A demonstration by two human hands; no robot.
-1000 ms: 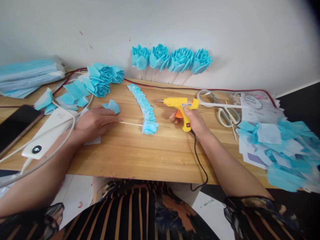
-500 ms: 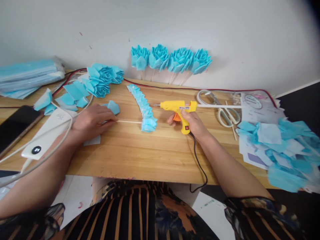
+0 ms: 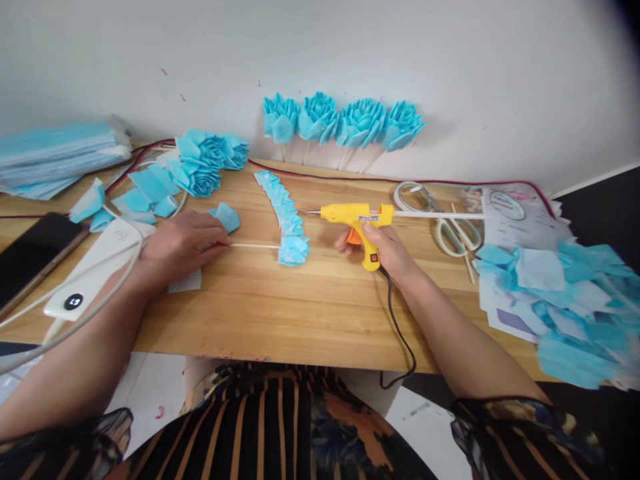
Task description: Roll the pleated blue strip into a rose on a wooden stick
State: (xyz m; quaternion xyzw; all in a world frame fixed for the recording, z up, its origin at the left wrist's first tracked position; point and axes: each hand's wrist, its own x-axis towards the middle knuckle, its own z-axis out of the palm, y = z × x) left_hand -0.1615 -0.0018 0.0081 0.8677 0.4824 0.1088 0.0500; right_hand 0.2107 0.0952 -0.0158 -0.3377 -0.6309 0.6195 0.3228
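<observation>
My left hand [image 3: 177, 248] pinches a thin wooden stick [image 3: 254, 246] that lies across the wooden table [image 3: 280, 313]. The stick's far end is wrapped in the rolled end of a strip of blue folded petals [image 3: 286, 217]. My right hand [image 3: 387, 250] grips the handle of a yellow glue gun [image 3: 356, 219]. Its nozzle points left, a short way right of the blue strip and not touching it. The gun's black cord [image 3: 397, 327] runs off the table's front edge.
Several blue paper flowers [image 3: 343, 123] lean on the wall. More blue flowers [image 3: 205, 160] and cut pieces lie at the back left, with a white power bank [image 3: 93, 270] and a phone [image 3: 33, 250]. Scissors [image 3: 453, 227] and blue scraps [image 3: 565, 293] lie right.
My left hand drew the stick slightly left and rolled the strip's end tighter. The glue gun shifted a little left and its nozzle came nearer the strip.
</observation>
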